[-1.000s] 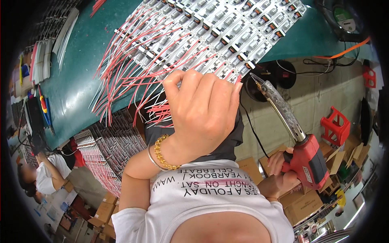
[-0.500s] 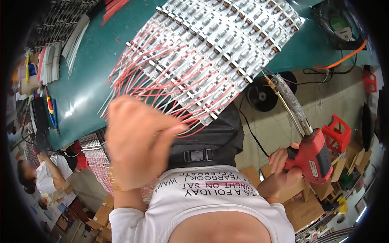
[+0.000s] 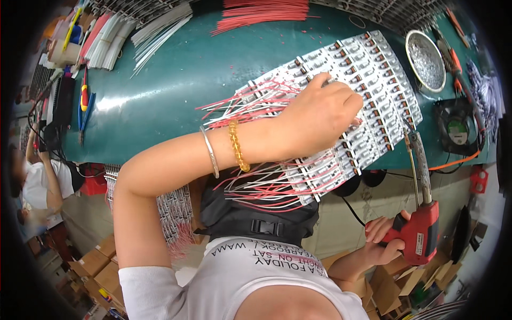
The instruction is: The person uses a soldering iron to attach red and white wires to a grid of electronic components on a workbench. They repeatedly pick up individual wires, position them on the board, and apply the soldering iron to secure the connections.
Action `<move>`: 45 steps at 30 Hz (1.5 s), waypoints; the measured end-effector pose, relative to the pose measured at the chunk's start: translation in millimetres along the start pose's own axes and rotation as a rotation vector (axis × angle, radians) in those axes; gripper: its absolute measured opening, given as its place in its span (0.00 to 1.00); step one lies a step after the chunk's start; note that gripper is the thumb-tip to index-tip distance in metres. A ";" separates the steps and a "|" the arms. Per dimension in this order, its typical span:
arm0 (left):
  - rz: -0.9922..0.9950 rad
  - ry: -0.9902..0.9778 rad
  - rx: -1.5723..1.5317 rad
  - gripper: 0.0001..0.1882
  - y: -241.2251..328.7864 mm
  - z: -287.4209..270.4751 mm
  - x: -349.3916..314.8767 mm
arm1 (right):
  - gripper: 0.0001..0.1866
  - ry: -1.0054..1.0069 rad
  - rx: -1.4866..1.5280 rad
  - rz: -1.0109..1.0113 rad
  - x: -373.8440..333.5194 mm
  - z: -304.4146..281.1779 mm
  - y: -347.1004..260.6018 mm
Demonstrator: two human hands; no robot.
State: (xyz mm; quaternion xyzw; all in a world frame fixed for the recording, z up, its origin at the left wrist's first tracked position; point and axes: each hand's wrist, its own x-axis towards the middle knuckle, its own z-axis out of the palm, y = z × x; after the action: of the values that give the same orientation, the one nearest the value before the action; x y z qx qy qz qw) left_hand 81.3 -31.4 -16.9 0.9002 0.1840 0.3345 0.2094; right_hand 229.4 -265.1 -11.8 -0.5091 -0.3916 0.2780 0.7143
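A slanted panel of white circuit boards (image 3: pixel 368 64) bears rows of small components. Thin red and white wires (image 3: pixel 250 186) fan out from its left part. My left hand (image 3: pixel 328 114) is over the middle of the panel, fingers curled down; whatever they pinch is hidden beneath. In my right hand (image 3: pixel 381 234) is the handle of a red soldering gun (image 3: pixel 418 234). Its long metal barrel points up, and the tip is by the panel's right edge, where contact cannot be told.
The green tabletop (image 3: pixel 160 101) holds red wires (image 3: pixel 261 13), white wires (image 3: pixel 160 37) and a screwdriver (image 3: pixel 84 93). A metal bowl (image 3: pixel 425 60) and a small black fan (image 3: pixel 457 128) stand right of the panel. Cardboard boxes (image 3: pixel 386 288) lie below; another person (image 3: pixel 42 181) is at left.
My left hand has moved up and right, from in front of the loose wire ends to over the panel. The view has shifted, showing more of the table. My right hand still grips the soldering gun.
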 end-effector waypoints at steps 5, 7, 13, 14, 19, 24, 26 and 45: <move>-0.052 -0.076 -0.008 0.08 3.2 -18.6 -17.2 | 0.37 -0.061 -0.080 -0.010 13.4 10.9 -4.9; -0.065 -0.114 -0.046 0.08 3.7 -28.5 -27.5 | 0.38 -0.091 -0.139 -0.031 17.8 12.6 -12.3; -0.121 0.062 0.036 0.05 1.1 -78.7 -40.3 | 0.35 -0.101 -0.222 -0.075 36.7 49.2 -32.4; -0.149 0.102 0.135 0.05 -3.2 -88.8 -32.3 | 0.35 -0.043 -0.297 -0.060 34.5 55.7 -29.8; -0.427 0.022 0.210 0.05 -38.3 -86.2 -29.1 | 0.38 0.085 -0.476 0.057 31.7 86.6 -9.2; -0.403 0.057 0.199 0.06 -48.2 -71.6 -34.2 | 0.44 0.015 -0.298 0.221 37.6 107.0 -2.4; -0.394 0.046 0.222 0.07 -45.8 -71.0 -34.8 | 0.43 -0.008 -0.285 0.257 39.0 106.9 -0.7; -0.302 0.109 0.286 0.08 -45.0 -66.8 -37.9 | 0.37 -0.076 -0.305 0.291 41.4 103.5 4.0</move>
State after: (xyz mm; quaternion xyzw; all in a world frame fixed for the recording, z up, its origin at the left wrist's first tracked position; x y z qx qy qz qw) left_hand 0.5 5.7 -13.3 0.8636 0.3733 0.3181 0.1170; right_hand 164.4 -178.1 14.0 -0.6519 -0.3779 0.3347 0.5659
